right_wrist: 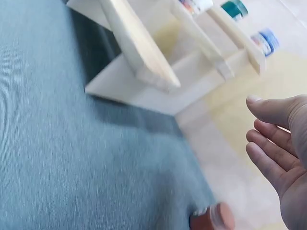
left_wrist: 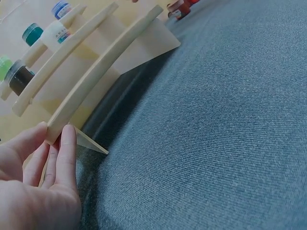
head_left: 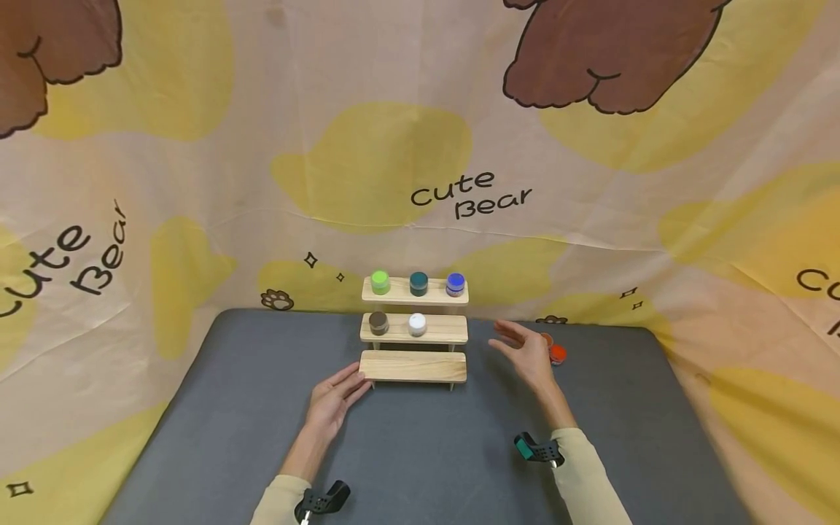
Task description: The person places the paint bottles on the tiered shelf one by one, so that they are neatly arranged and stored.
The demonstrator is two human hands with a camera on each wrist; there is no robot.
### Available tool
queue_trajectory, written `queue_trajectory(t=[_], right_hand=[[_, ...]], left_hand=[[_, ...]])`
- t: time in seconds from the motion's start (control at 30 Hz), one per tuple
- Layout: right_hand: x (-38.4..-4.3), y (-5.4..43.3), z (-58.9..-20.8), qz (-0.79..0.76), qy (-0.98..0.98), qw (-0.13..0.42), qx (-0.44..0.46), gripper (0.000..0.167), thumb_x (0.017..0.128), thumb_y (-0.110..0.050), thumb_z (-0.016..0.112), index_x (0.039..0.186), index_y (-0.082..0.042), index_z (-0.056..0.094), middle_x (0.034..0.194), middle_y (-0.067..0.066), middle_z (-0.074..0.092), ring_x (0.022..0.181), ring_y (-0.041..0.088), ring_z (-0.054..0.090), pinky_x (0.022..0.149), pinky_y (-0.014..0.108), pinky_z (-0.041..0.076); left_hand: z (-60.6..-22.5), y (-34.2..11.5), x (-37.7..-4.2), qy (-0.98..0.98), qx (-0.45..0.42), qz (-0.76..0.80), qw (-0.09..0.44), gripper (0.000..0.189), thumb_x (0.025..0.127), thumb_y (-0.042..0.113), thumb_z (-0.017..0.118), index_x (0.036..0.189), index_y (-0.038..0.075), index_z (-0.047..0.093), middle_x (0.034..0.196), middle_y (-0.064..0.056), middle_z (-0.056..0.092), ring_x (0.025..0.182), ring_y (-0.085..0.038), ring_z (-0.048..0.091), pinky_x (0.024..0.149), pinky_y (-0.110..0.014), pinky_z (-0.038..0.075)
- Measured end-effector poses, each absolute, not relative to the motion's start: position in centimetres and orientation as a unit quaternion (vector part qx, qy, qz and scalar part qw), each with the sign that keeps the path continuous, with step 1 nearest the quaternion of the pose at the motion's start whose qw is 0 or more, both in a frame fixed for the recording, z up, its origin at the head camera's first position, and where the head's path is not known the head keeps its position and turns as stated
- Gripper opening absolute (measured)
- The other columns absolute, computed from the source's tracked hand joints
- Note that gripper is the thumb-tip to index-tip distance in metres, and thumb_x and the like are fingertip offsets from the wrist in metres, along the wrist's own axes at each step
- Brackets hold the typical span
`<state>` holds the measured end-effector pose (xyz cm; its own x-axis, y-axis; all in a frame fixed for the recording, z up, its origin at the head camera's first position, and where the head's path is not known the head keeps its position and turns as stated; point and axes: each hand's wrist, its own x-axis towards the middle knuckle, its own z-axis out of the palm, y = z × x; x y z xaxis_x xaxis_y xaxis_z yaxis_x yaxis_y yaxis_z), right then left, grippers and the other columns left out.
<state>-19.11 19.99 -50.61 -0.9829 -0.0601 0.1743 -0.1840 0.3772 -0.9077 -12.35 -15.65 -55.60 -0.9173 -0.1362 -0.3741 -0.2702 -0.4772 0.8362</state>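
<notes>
A three-tier wooden display rack (head_left: 413, 367) stands toward the back of the table. My left hand (head_left: 328, 403) pinches the left end of its lowest shelf between thumb and fingers, as the left wrist view shows. The top tier bears a lime green jar (head_left: 380, 283), a dark teal jar (head_left: 418, 284) and a blue jar (head_left: 456, 285). On the middle tier sit a dark brown jar (head_left: 378, 324) and a white jar (head_left: 417, 325). To the right of the rack, my right hand (head_left: 529, 359) hovers with fingers loosely bent and nothing held.
Just past my right hand are an orange-red jar (head_left: 558, 355) and a brownish-red jar (right_wrist: 211, 218), partly hidden by that hand in the head view. A patterned cloth (head_left: 367, 168) hangs behind the dark grey table (head_left: 420, 452).
</notes>
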Motion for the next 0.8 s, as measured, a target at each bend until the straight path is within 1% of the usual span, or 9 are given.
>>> queue_trajectory(t=[0.1,0.23,0.33,0.43,0.47,0.53,0.57,0.63,0.8], right_hand=[[-19.0,20.9,-51.0,0.542,-0.836,0.058,0.062,0.047,0.084,-0.006,0.077,0.128,0.002,0.063,0.122,0.02,0.066,0.111,0.038,0.063,0.09,0.036,0.061],[-18.9,22.0,-51.2,0.525,-0.848,0.059,0.052,0.046,0.084,-0.004,0.076,0.128,0.001,0.063,0.121,0.02,0.066,0.11,0.039,0.064,0.085,0.036,0.063],[-18.8,22.6,-51.4,0.515,-0.854,0.061,0.041,0.045,0.084,-0.005,0.077,0.128,-0.002,0.064,0.121,0.018,0.067,0.108,0.036,0.065,0.081,0.035,0.064],[-18.8,23.3,-51.8,0.501,-0.863,0.063,0.029,0.046,0.085,-0.008,0.076,0.13,-0.004,0.063,0.122,0.016,0.067,0.106,0.033,0.066,0.082,0.04,0.063],[-18.8,23.5,-52.0,0.495,-0.866,0.066,0.024,0.047,0.085,-0.008,0.076,0.13,-0.004,0.063,0.123,0.015,0.067,0.106,0.031,0.067,0.085,0.042,0.062],[-18.8,23.9,-52.4,0.494,-0.867,0.069,0.02,0.048,0.085,-0.007,0.076,0.13,-0.003,0.062,0.124,0.015,0.066,0.106,0.031,0.067,0.089,0.047,0.06],[-18.8,24.1,-52.6,0.493,-0.867,0.071,0.018,0.049,0.085,-0.007,0.076,0.131,-0.001,0.061,0.124,0.016,0.066,0.107,0.032,0.066,0.09,0.048,0.059],[-18.8,24.3,-53.1,0.497,-0.865,0.074,0.011,0.05,0.084,-0.006,0.077,0.131,0.001,0.06,0.125,0.017,0.065,0.109,0.034,0.065,0.091,0.046,0.059],[-18.8,24.9,-54.2,0.511,-0.857,0.067,-0.011,0.052,0.084,-0.006,0.077,0.131,0.004,0.059,0.128,0.021,0.062,0.114,0.037,0.061,0.09,0.036,0.06]], left_hand=[[-55.6,-15.6,-12.4,0.51,-0.198,0.836,0.043,0.049,0.091,-0.007,0.064,0.137,-0.011,0.048,0.141,-0.029,0.046,0.1,-0.022,0.069,0.098,-0.035,0.057],[-55.6,-15.6,-12.5,0.508,-0.197,0.837,0.044,0.049,0.09,-0.007,0.064,0.137,-0.011,0.048,0.141,-0.029,0.045,0.1,-0.021,0.069,0.098,-0.035,0.057],[-55.6,-15.6,-12.6,0.509,-0.197,0.837,0.041,0.049,0.091,-0.008,0.063,0.137,-0.011,0.048,0.141,-0.029,0.046,0.099,-0.021,0.069,0.097,-0.035,0.057],[-55.6,-15.6,-12.6,0.51,-0.197,0.836,0.041,0.048,0.091,-0.007,0.064,0.136,-0.011,0.049,0.141,-0.029,0.046,0.099,-0.021,0.069,0.097,-0.035,0.057],[-55.6,-15.6,-12.6,0.51,-0.197,0.836,0.041,0.048,0.09,-0.007,0.064,0.136,-0.011,0.049,0.14,-0.029,0.046,0.099,-0.021,0.069,0.097,-0.034,0.057],[-55.7,-15.6,-12.6,0.512,-0.197,0.835,0.041,0.049,0.09,-0.007,0.064,0.137,-0.011,0.049,0.141,-0.029,0.046,0.099,-0.02,0.069,0.097,-0.034,0.057],[-55.7,-15.6,-12.6,0.512,-0.198,0.835,0.04,0.049,0.09,-0.007,0.064,0.137,-0.011,0.049,0.141,-0.03,0.046,0.099,-0.02,0.069,0.097,-0.034,0.057],[-55.7,-15.6,-12.6,0.514,-0.199,0.834,0.04,0.049,0.09,-0.007,0.064,0.137,-0.011,0.048,0.141,-0.03,0.046,0.099,-0.02,0.069,0.097,-0.034,0.057],[-55.8,-15.6,-12.5,0.507,-0.202,0.837,0.041,0.048,0.091,-0.007,0.063,0.136,-0.011,0.049,0.14,-0.029,0.047,0.098,-0.021,0.069,0.097,-0.034,0.057]])
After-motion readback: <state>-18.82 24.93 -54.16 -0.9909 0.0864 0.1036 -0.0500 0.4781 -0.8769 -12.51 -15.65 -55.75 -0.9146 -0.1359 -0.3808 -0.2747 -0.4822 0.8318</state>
